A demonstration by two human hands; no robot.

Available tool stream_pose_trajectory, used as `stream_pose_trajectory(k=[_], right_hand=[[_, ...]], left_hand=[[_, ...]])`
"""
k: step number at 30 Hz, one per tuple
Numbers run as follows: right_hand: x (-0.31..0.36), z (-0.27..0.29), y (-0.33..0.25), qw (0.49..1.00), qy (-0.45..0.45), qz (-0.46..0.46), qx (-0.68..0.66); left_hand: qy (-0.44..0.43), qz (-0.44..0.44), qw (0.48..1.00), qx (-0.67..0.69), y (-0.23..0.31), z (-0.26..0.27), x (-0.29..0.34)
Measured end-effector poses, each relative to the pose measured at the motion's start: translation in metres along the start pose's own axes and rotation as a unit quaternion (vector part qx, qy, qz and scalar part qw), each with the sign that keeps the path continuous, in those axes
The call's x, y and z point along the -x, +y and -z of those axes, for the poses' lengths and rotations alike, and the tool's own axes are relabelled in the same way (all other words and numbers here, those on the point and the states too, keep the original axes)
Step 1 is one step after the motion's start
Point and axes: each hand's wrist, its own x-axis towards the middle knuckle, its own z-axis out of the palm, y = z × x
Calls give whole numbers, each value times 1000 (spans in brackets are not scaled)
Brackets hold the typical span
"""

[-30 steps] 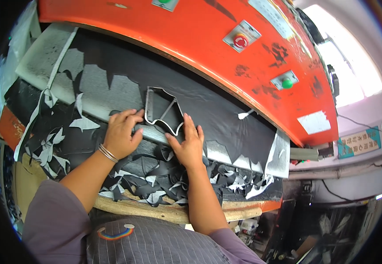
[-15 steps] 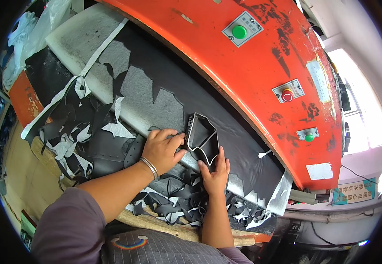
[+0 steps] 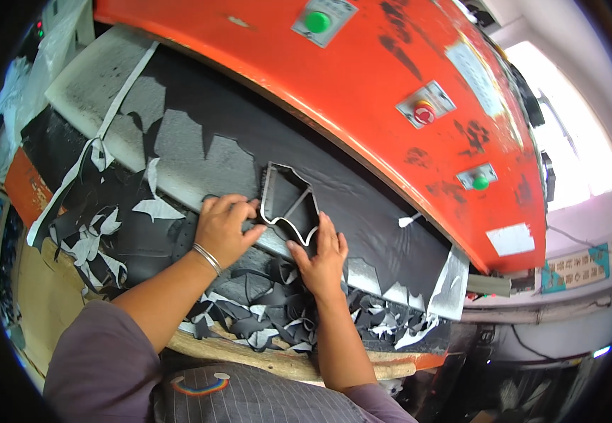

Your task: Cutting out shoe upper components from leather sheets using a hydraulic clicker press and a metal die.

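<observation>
A grey steel cutting die (image 3: 290,203) with a curved outline and inner cross bars lies on a black sheet of material (image 3: 334,190) under the orange press head (image 3: 362,84). My left hand (image 3: 223,227), with a thin bracelet at the wrist, rests at the die's left edge, fingers touching it. My right hand (image 3: 322,255) presses flat against the die's lower right edge. Both hands steady the die on the sheet.
The sheet shows several cut-out holes over the pale cutting board (image 3: 87,77). Black and white offcuts (image 3: 264,317) pile along the near wooden edge (image 3: 285,361). Green (image 3: 316,21) and red (image 3: 424,113) buttons sit on the press head.
The view has shifted, so the die and both hands sit nearer the picture's centre. Both hands stay on the die; the left hand now sits more beside its left edge.
</observation>
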Motion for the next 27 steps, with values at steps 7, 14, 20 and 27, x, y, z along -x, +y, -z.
stream_pose_trajectory(k=[7, 14, 20, 27], right_hand=[[-11, 9, 4, 996, 0, 16, -85], [-12, 5, -1, 999, 6, 24, -40], [-8, -1, -1, 1000, 2, 16, -10], [-3, 1, -6, 1000, 11, 16, 1]], left_hand=[[3, 0, 1000, -30, -2, 1, -4], [-1, 8, 1000, -26, -4, 3, -4], [20, 11, 1000, -17, -4, 2, 2], [37, 5, 999, -12, 2, 10, -1]])
